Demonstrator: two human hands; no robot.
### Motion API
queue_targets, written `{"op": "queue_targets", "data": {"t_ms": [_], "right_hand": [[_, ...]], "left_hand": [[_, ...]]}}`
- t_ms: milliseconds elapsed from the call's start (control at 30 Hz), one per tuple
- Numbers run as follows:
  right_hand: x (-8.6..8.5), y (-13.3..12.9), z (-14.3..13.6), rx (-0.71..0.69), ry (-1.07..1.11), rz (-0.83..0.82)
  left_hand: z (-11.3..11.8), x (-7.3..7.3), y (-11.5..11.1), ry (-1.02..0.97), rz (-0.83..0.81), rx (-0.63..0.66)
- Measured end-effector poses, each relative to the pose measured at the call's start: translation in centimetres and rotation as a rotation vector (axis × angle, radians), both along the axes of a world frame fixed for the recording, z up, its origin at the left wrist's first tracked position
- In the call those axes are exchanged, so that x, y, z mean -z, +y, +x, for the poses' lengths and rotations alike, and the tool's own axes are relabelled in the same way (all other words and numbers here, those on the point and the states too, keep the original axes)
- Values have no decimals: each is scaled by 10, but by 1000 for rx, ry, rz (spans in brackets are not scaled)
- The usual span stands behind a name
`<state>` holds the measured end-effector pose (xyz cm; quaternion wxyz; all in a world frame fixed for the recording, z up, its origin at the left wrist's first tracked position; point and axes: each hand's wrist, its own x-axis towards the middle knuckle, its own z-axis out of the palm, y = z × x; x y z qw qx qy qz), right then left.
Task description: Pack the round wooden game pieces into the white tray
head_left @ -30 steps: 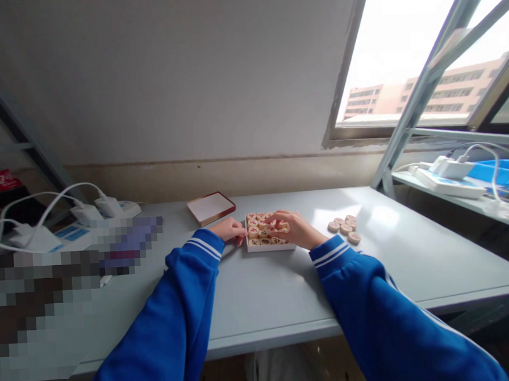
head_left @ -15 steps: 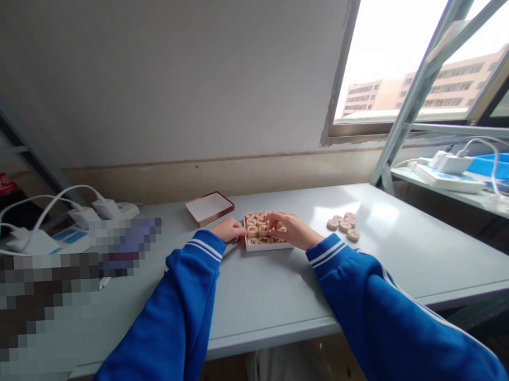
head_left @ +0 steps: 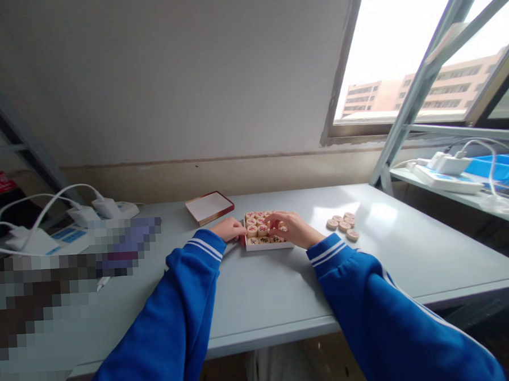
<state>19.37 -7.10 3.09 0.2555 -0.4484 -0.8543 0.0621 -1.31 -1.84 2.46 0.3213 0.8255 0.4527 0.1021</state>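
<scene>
A white-sided box (head_left: 269, 247) sits on the desk, filled with rows of round xiangqi pieces (head_left: 252, 231) marked with red and black characters. At the box's left wall, my left hand (head_left: 228, 230) is closed, its fingertips gripping the edge. My right hand (head_left: 294, 227) reaches over the right half of the box, thumb and fingers curled round a piece among the others; the hand hides part of the rows. Farther right, several loose xiangqi pieces (head_left: 344, 224) lie in a cluster on the desk.
Behind the box, to its left, lies the box lid (head_left: 210, 207) with its pale inside up. Power strips (head_left: 71, 237) with white chargers and cables stand at the left, near a cola bottle (head_left: 1, 192). A blue basket (head_left: 498, 167) is on the right shelf.
Both hands keep almost the same place at the box. The right fingers shift only slightly over the pieces.
</scene>
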Motion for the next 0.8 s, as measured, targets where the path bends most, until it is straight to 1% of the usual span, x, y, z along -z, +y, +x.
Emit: {"op": "queue_targets", "data": {"t_ms": [67, 167, 233, 300, 333, 400, 467, 533, 600, 800], "right_hand": [[-5, 0, 9, 154, -94, 19], [-12, 1, 36, 499, -230, 77], [-14, 1, 58, 706, -256, 82], [-12, -1, 80, 837, -261, 21], [-11, -2, 90, 868, -268, -28], [-6, -4, 105, 861, -282, -129], [0, -4, 113, 795, -277, -165], [5, -1, 116, 719, -265, -147], [8, 3, 116, 671, -262, -122], [7, 5, 114, 654, -240, -118]], "left_hand": [[0, 1, 1, -2, 1, 0], [0, 1, 1, 5, -10, -22], [0, 0, 1, 10, -15, -24], [-1, -1, 1, 9, -22, -8], [-1, -1, 1, 7, -26, 1], [-1, -2, 1, 8, -34, 11], [-1, -2, 1, 9, -41, 13], [0, -2, 0, 9, -49, 2], [0, -2, 0, 11, -49, -15], [2, -2, -2, 29, -23, -44]]}}
